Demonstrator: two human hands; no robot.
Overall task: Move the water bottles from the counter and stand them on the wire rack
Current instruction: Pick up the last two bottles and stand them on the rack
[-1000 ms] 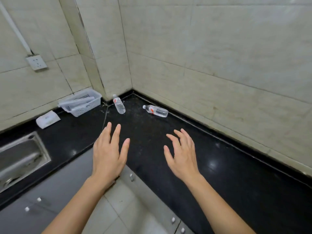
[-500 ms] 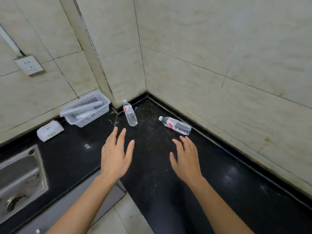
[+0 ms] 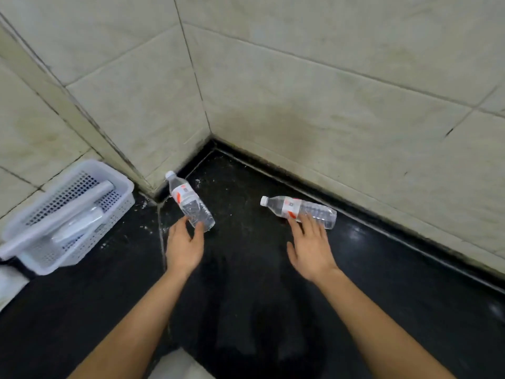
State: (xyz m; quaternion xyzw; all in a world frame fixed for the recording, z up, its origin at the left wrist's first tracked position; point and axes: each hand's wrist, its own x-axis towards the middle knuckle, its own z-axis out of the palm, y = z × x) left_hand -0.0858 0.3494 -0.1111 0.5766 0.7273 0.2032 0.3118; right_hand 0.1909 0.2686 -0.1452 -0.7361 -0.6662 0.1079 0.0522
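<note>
Left bottle [image 3: 190, 203] flat on counter [image 3: 246, 310], left of corner [image 3: 212, 144]; right bottle [image 3: 300, 210] flat, right of corner. Both hands spread, no grip: left hand [image 3: 184, 247] fingertips at left bottle base, right hand [image 3: 310, 247] fingertips on right bottle.

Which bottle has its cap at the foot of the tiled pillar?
The bottle at the left hand, nearer the white basket. The other bottle, at the right hand, lies along the right-hand wall.

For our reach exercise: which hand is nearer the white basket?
Left. The left hand is right of the white basket, with bare counter between; the right hand is farther right.
</note>
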